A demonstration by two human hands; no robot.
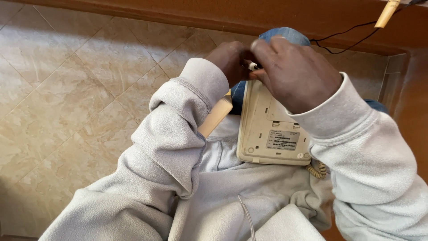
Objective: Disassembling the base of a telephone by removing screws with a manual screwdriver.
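Both hands at top edge of an upturned cream desk phone, centre-right of frame

Phone (267, 134) lies underside up on the person's lap, centre-right, w/ a label sticker (282, 140) low on its base & a coiled cord (317, 169) poking out at its lower right corner. Right hand (296, 73) rests over the phone's upper part, fingers curled shut, pinching a small white plug (253, 66) at the top edge. Left hand (229, 60), just left of it & touching, is curled in toward the same plug; can't tell if it actually grips, fingertips hidden. Cream handset (216, 115) sticks out under the left sleeve (178, 129), left of the phone. Thin black wire (343, 38) runs along the brown wooden ledge (267, 18) at upper right. Beige tiled floor (67, 89) fills the left half
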